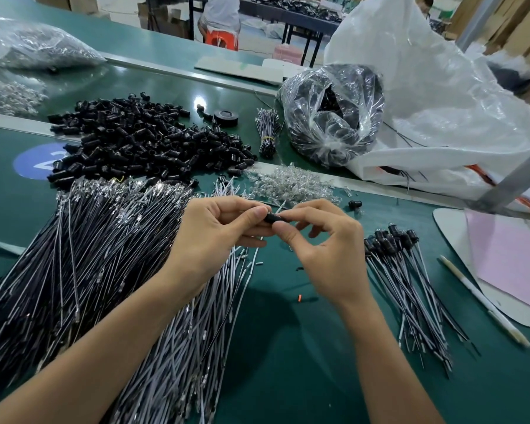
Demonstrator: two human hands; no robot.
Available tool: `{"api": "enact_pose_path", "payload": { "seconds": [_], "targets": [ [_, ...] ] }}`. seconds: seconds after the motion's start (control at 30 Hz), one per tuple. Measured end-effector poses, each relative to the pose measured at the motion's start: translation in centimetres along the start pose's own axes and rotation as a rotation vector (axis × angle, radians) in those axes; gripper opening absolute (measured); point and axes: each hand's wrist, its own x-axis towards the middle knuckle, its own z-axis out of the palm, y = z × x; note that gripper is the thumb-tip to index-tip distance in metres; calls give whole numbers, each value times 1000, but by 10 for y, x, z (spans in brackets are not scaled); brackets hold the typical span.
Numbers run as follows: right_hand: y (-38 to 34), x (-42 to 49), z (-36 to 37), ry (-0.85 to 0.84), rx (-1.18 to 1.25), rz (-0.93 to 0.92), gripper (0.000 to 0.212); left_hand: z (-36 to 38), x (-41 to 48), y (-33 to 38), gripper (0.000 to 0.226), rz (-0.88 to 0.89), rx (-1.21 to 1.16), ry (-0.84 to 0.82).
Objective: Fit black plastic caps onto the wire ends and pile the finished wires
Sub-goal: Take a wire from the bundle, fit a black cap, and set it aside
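My left hand (pixel 214 231) and my right hand (pixel 325 240) meet over the middle of the green table. Between their fingertips sits a small black plastic cap (pixel 272 217); both hands pinch it, and a wire end with a clear tip pokes out beside my right fingers. A big heap of loose black caps (pixel 141 139) lies at the back left. Uncapped black-and-white wires (pixel 83 258) fan out under my left arm. The pile of finished wires (pixel 407 280), black caps at their far ends, lies to the right of my right hand.
Clear bulbs (pixel 288 185) are scattered behind my hands. A clear bag of black parts (pixel 331 117) and a large white sack (pixel 441 102) stand at the back right. A tied wire bundle (pixel 268 133), a tape roll (pixel 226 117), a white pen (pixel 484 301) and pink paper (pixel 514 258) also lie about.
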Motion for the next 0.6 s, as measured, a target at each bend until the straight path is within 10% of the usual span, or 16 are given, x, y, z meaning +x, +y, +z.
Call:
{"api": "enact_pose_path", "payload": {
  "seconds": [0.6],
  "targets": [
    [8,10,-29,72,312,263,21,-15,6,7,9,99,-28,320]
  ]
}}
